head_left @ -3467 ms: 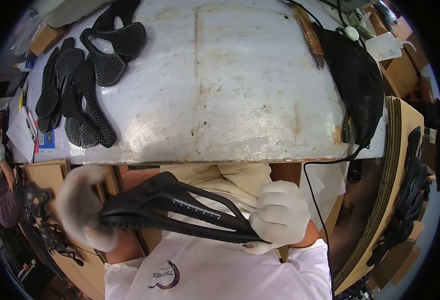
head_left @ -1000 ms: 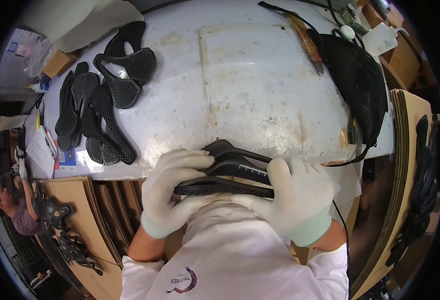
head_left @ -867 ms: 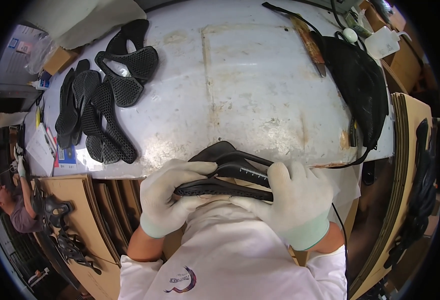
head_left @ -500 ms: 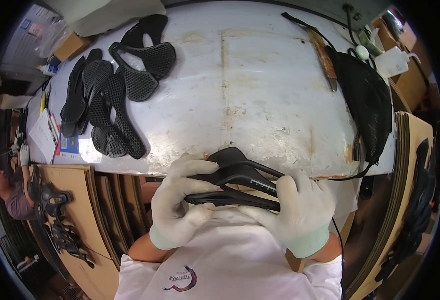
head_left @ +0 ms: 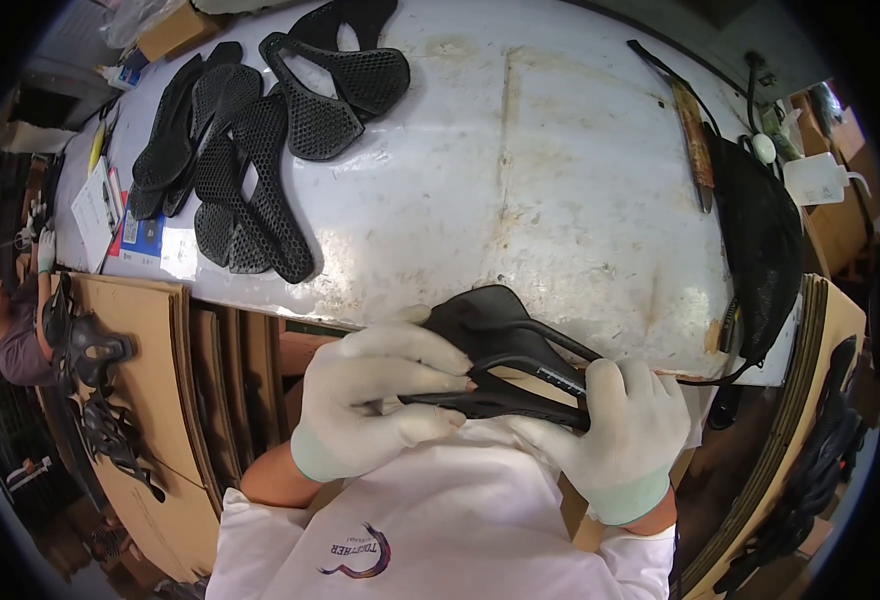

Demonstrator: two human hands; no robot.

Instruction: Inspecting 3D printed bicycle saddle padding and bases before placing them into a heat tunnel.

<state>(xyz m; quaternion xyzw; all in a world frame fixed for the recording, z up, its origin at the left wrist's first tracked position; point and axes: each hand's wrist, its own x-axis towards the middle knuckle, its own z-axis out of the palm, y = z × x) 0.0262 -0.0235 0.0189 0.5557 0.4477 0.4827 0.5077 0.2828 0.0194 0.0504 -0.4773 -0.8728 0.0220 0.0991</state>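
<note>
- Right hand [head_left: 620, 430], white-gloved: fingers together, curled over the right, narrow end of a black bicycle saddle [head_left: 490, 322], thumb below, pinching it.
- Left hand [head_left: 368, 402], also gloved: fingers a little apart over the saddle's wide left end, thumb along its near side; how firmly they press I cannot tell.
- The saddle sits at the near edge of a white table [head_left: 580, 190], in front of a white shirt [head_left: 430, 520]; whether it touches the tabletop is unclear.
- The tabletop is scuffed and shiny, brown-stained along a seam running from far to near.
- Far left on it, black honeycomb pads [head_left: 272, 215] overlap; beyond them to the left lie white papers [head_left: 96, 213] and a blue card [head_left: 143, 237].
- On the right, a brown-handled tool [head_left: 694, 140] lies beside a black bag [head_left: 760, 230]; a white bottle [head_left: 815, 181] is farther right.
- Brown boards flank the near space: left boards [head_left: 150, 375] and right boards [head_left: 792, 440], both carrying black pieces.
- At the far-left margin a co-worker [head_left: 28, 345] wears a pale glove.
</note>
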